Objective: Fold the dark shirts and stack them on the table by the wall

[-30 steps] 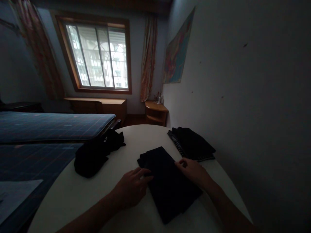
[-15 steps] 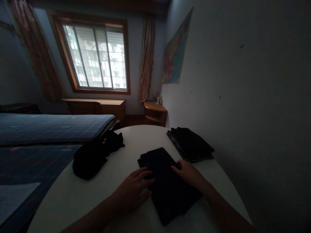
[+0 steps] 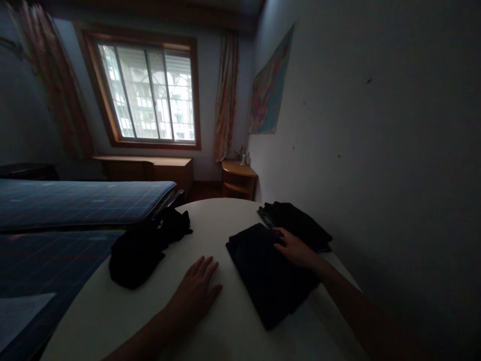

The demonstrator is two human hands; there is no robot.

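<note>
A folded dark garment (image 3: 259, 271) lies at an angle on the round white table (image 3: 210, 210); its exact kind does not show in the dim light. My right hand (image 3: 298, 250) grips its upper right edge, thumb on top, with the other fingers partly hidden. To the left of that garment, my left hand (image 3: 195, 288) is open over the tabletop, fingers spread and holding nothing. Just beyond my right hand lies a stack of folded black clothes (image 3: 296, 220), close to the garment's far corner. Crumpled black clothing (image 3: 137, 255) sits on the table's left side.
At the left, a bed with a blue plaid mattress (image 3: 82, 203) stands against the table's edge. The bare wall (image 3: 394, 175) runs close along the right. Farther back are a wooden desk (image 3: 169, 161) under the window and a corner shelf (image 3: 238, 169).
The folded garment has shifted right and away from me with my right hand, toward the black stack. My left hand has come off the garment and moved left.
</note>
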